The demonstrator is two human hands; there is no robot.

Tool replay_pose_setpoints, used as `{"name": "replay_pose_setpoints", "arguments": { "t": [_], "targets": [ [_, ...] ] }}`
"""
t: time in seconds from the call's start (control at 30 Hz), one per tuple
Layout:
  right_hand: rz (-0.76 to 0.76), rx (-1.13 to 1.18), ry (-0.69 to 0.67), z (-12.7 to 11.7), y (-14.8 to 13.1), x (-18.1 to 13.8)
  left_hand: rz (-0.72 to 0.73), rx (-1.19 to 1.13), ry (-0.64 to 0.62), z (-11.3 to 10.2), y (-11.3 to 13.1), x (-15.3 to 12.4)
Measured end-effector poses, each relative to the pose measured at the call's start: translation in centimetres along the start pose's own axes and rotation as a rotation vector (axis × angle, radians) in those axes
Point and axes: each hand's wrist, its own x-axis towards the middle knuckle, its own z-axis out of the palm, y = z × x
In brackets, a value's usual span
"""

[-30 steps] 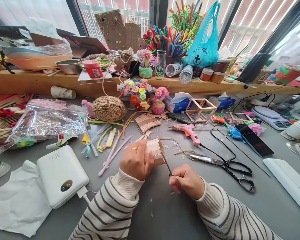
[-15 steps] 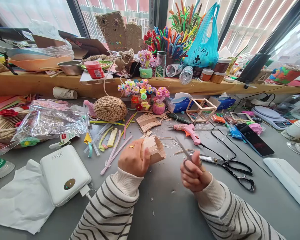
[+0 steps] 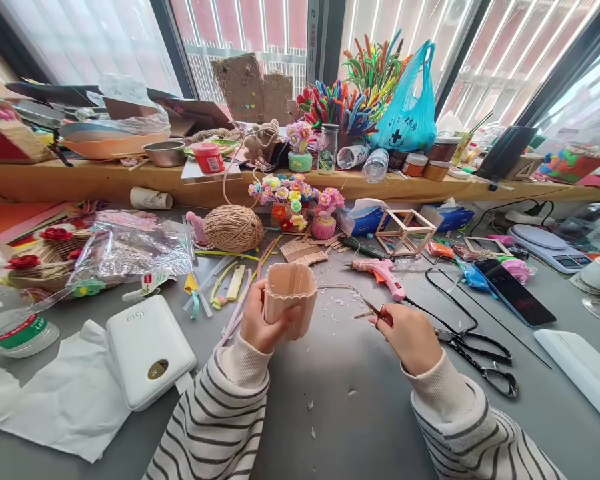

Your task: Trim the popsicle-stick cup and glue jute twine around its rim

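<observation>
My left hand (image 3: 256, 325) is closed around a small cup made of wooden craft sticks (image 3: 296, 283), its thumb across the near side. The cup stands upright with its uneven rim facing up and its hollow inside showing. To the right, my right hand (image 3: 414, 335) is closed on a small pair of scissors (image 3: 373, 308). Their blades point up and left towards the cup, apart from it; the handles are mostly hidden by my fingers. A length of twine (image 3: 341, 286) and pale scraps lie on the grey table between the hands.
A pink glue gun (image 3: 391, 281) lies beyond my right hand, with black-handled scissors (image 3: 499, 379) beside that hand. A twine ball (image 3: 234, 228), a bundle of craft sticks (image 3: 303, 252) and a stick frame (image 3: 405, 232) sit farther back. At left is a white power bank (image 3: 153, 347).
The cup has turned from lying sideways to upright, rim up. My right hand has rotated knuckles up, lowering the scissors from upright to a flatter angle. The whole view has shifted slightly.
</observation>
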Motion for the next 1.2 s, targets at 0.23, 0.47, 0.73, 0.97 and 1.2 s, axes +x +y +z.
{"name": "replay_pose_setpoints", "arguments": {
  "t": [0.23,0.47,0.73,0.97,1.2],
  "targets": [
    [-0.045,0.025,-0.182,0.3,0.0,0.4,-0.2,-0.28,-0.087,0.9,-1.3,0.0],
    [-0.119,0.308,-0.153,0.0,-1.2,-0.1,-0.248,-0.258,-0.201,0.5,-0.4,0.1],
    [-0.186,1.16,-0.39,2.0,-6.4,-0.1,-0.288,-0.439,-0.155,1.5,0.1,-0.3],
    [-0.066,1.293,-0.38,3.2,-6.6,0.0,-0.296,-0.383,-0.193,1.8,0.1,-0.4],
    [-0.066,1.308,-0.392,3.2,-6.1,0.0,-0.274,-0.372,-0.234,1.6,-0.4,-0.4]
  ]
}}
